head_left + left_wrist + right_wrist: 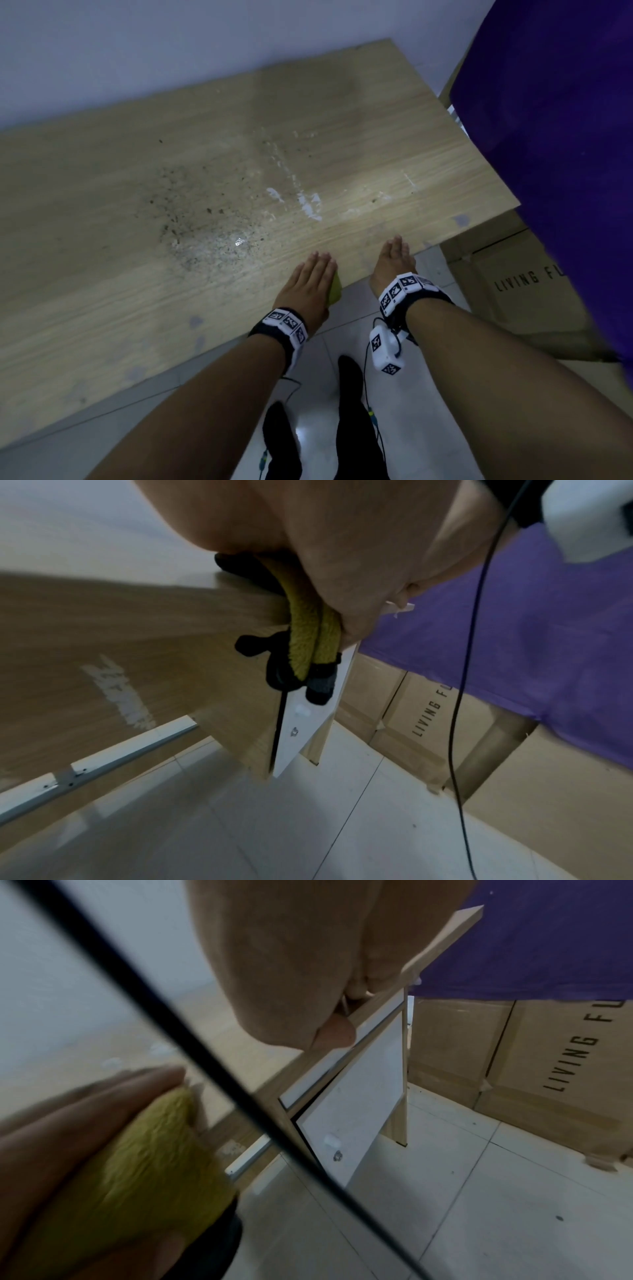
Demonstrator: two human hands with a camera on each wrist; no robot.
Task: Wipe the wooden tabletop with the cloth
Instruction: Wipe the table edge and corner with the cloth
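Observation:
The wooden tabletop (137, 205) carries a patch of dark grit (205, 222) and white smears (308, 202) near its middle. At the near edge my left hand (313, 277) lies flat with straight fingers on a folded yellow cloth (335, 289), pressing it onto the table's rim. In the left wrist view the cloth (308, 637) hangs over the edge under my palm. My right hand (394, 257) rests beside it to the right, fingers laid on the tabletop. The right wrist view shows its thumb (335, 1034) against the edge, and the cloth (137, 1164) under the left hand's fingers (85, 1102).
A wall runs along the table's far side. Purple fabric (548, 137) hangs at the right over cardboard boxes (513, 291) marked LIVING. A white leg panel (352, 1110) stands under the table's right end. Pale tiled floor (342, 342) and my dark legs (349, 394) are below.

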